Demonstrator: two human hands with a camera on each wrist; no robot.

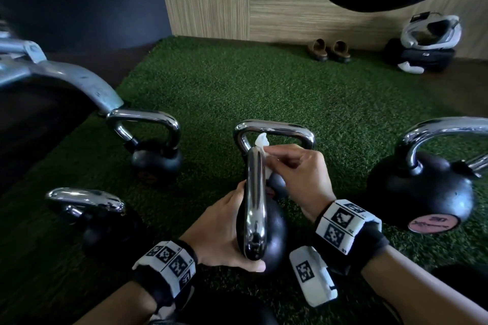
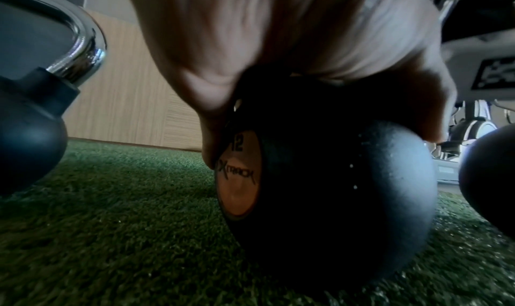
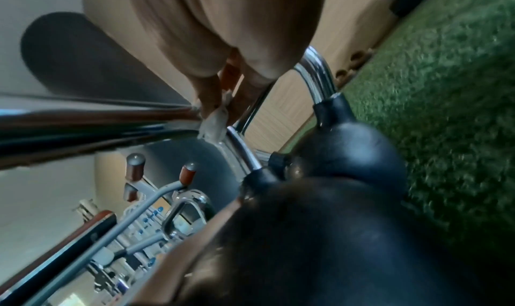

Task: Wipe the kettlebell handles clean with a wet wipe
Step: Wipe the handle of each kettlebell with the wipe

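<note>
The left hand [image 1: 221, 229] wraps around the black ball of the nearest kettlebell [image 1: 266, 240] on the green turf [image 1: 237, 82], probably to keep it steady. The right hand [image 1: 298, 179] pinches the wet wipe [image 1: 262, 141] against the far end of its chrome handle [image 1: 254, 200], so the wipe can rub the metal.

We read "12" above the brand "XTRACK" on the round orange badge [image 2: 239, 178] on the side of the black kettlebell [image 2: 334, 189] in the left wrist view. On the pink badge [image 1: 429, 224] of the big kettlebell [image 1: 422, 192] at the right of the head view we make out what looks like "20" over a similar logo, seen upside down and too blurred to be sure. The wrist bands [image 1: 340, 224] carry black-and-white square code markers with tiny figures beside them that we cannot read. A white tag [image 1: 311, 274] on the turf bears one more such marker.
</note>
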